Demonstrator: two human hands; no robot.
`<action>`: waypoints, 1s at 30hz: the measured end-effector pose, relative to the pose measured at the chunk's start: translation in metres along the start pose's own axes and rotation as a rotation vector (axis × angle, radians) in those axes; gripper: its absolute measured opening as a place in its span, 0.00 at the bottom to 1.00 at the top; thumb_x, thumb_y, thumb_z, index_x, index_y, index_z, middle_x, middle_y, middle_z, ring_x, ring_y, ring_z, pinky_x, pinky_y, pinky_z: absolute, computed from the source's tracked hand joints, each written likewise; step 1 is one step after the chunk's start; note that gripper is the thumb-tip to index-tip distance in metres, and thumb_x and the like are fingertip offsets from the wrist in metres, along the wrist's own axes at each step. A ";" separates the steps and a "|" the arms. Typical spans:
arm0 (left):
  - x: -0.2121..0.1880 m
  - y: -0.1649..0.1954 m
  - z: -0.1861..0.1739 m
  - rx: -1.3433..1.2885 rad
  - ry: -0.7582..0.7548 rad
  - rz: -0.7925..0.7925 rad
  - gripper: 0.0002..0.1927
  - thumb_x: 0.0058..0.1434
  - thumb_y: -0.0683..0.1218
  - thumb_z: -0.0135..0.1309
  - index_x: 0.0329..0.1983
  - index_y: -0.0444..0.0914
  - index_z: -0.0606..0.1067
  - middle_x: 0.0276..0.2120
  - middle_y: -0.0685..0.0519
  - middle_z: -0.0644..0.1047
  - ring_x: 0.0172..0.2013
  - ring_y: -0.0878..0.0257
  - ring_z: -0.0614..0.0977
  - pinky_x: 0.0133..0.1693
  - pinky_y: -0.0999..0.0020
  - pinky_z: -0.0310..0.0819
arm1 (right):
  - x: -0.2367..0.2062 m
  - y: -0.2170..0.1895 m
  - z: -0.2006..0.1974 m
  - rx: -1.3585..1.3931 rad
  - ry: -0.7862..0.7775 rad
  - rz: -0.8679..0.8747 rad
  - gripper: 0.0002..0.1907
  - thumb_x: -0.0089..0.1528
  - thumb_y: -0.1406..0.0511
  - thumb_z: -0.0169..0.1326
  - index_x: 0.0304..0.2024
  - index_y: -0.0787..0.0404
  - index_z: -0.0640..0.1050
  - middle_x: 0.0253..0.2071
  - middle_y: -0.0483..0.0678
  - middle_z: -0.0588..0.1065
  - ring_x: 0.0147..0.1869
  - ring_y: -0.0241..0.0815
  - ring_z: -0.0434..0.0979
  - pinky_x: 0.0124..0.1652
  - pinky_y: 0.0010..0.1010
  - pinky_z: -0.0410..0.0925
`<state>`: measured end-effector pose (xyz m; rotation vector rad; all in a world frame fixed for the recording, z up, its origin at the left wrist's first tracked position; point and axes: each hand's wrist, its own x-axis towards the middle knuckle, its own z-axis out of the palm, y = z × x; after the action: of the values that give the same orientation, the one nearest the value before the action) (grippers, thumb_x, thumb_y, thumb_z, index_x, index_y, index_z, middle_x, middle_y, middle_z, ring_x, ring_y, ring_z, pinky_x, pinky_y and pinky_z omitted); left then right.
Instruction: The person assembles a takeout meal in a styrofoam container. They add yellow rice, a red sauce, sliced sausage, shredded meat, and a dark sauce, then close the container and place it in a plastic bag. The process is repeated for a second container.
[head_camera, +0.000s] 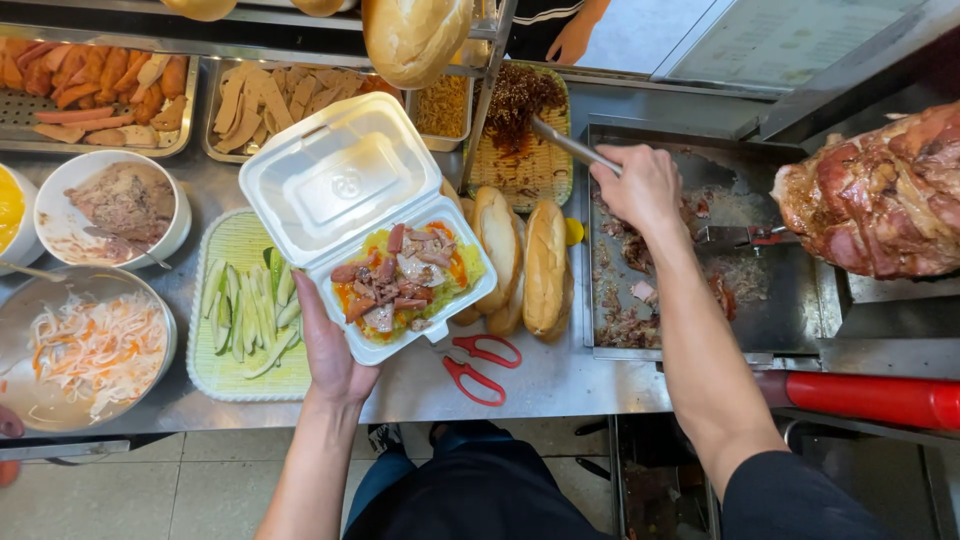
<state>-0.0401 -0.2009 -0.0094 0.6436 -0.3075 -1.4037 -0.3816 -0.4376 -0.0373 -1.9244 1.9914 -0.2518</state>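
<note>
My left hand (332, 350) holds an open white foam box (340, 190) from below; its lower half is filled with yellow rice, sliced meats and shredded carrot (400, 275). My right hand (640, 185) grips metal tongs (570, 145) that reach up and left into a heap of dark fried shreds (520, 95) on a yellow mesh tray (520, 170). Three baguettes (520, 260) lie between the two hands.
Red-handled scissors (480, 365) lie on the steel counter. Cucumber slices (250, 310) sit on a green tray, beside a bowl of pickled shreds (90, 345) and a bowl of pâté (120, 205). A griddle (700, 280) and roasted meat (880, 195) are at right. Another person's hand (572, 40) is beyond the counter.
</note>
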 end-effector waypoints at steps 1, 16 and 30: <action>0.000 0.002 -0.001 -0.014 -0.012 -0.002 0.41 0.70 0.69 0.30 0.78 0.41 0.52 0.73 0.46 0.61 0.71 0.51 0.64 0.70 0.51 0.60 | -0.008 0.002 -0.004 -0.016 0.009 -0.015 0.17 0.65 0.56 0.59 0.57 0.46 0.82 0.31 0.49 0.83 0.26 0.40 0.78 0.36 0.42 0.75; -0.007 0.002 -0.008 0.005 0.006 -0.030 0.40 0.70 0.69 0.28 0.78 0.42 0.52 0.74 0.45 0.61 0.72 0.50 0.64 0.69 0.51 0.61 | -0.005 -0.033 0.030 -0.109 0.116 -0.214 0.25 0.59 0.59 0.65 0.59 0.56 0.79 0.39 0.59 0.81 0.37 0.53 0.83 0.40 0.49 0.74; -0.001 -0.001 -0.013 -0.001 -0.010 -0.046 0.39 0.70 0.68 0.28 0.77 0.42 0.52 0.74 0.45 0.60 0.72 0.49 0.64 0.69 0.51 0.63 | -0.069 -0.011 0.005 -0.057 0.157 -0.276 0.17 0.62 0.60 0.64 0.54 0.51 0.84 0.35 0.53 0.83 0.31 0.47 0.82 0.40 0.45 0.76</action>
<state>-0.0340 -0.1973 -0.0205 0.6465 -0.3013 -1.4516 -0.3692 -0.3693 -0.0288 -2.2796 1.8383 -0.4335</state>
